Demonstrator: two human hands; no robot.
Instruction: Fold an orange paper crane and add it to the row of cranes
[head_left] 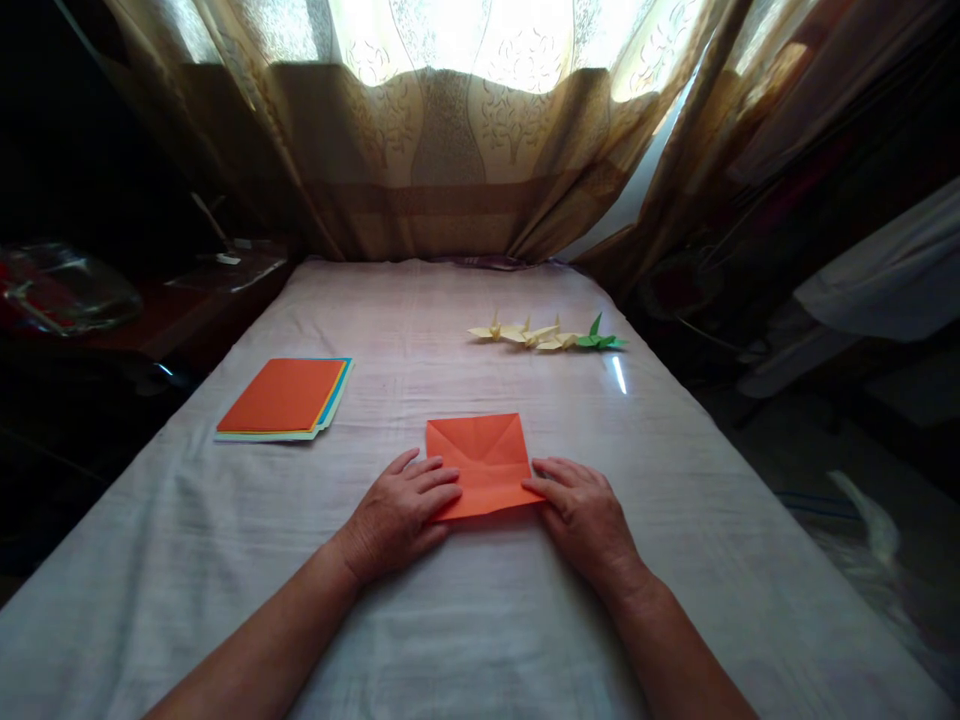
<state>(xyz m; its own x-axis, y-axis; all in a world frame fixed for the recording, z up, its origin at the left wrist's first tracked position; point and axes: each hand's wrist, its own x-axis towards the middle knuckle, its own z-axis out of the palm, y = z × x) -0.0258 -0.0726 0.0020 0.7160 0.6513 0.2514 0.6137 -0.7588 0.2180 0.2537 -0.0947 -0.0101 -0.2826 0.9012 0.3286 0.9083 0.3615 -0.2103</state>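
Observation:
A square of orange origami paper (487,462) lies in front of me with fold creases across it, slanting ones toward its far corners. Its near edge looks slightly raised off the cloth. My left hand (405,508) holds the near left corner, fingers on top and thumb at the near edge. At the near right corner, my right hand (583,515) pinches the sheet between thumb and index finger. Whatever part of the thumbs goes under the paper is hidden.
A stack of coloured paper (283,395), orange on top, sits at the left. Several folded paper cranes, cream ones (529,335) and a green one (598,338), stand in a row at the far right. A white cloth (390,300) covers the table; a curtain (435,150) hangs behind.

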